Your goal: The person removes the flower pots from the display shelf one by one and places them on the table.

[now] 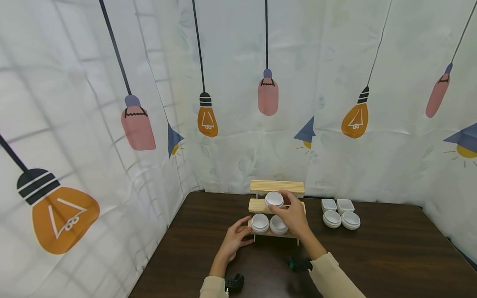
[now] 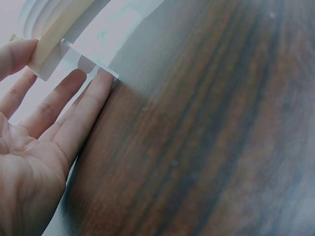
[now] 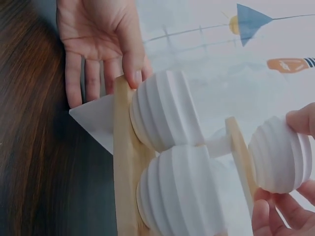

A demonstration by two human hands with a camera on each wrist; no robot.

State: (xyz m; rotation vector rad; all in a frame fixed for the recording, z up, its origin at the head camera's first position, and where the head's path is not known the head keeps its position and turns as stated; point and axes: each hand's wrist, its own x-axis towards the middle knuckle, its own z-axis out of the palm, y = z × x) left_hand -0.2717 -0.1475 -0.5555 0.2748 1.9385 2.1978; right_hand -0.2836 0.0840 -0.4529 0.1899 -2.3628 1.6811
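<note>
A small three-tier wooden rack (image 1: 277,186) stands at the table's far middle. My right hand (image 1: 292,214) grips a white ribbed bowl (image 1: 274,199) at the middle shelf; in the right wrist view its fingers (image 3: 275,219) curl round that bowl (image 3: 278,152) beside the shelf edge (image 3: 240,152). Two more ribbed bowls (image 1: 259,222) (image 1: 278,224) sit side by side on the bottom shelf. My left hand (image 1: 238,236) rests at the rack's lower left end, fingers straight along the white leg (image 2: 81,61) and thumb on the shelf end (image 3: 125,162).
Right of the rack lie two square white dishes (image 1: 328,204) (image 1: 345,205) and two stacks of round ones (image 1: 332,218) (image 1: 350,220). The dark wooden table (image 1: 391,256) is walled by white curtains printed with light bulbs on the left and behind.
</note>
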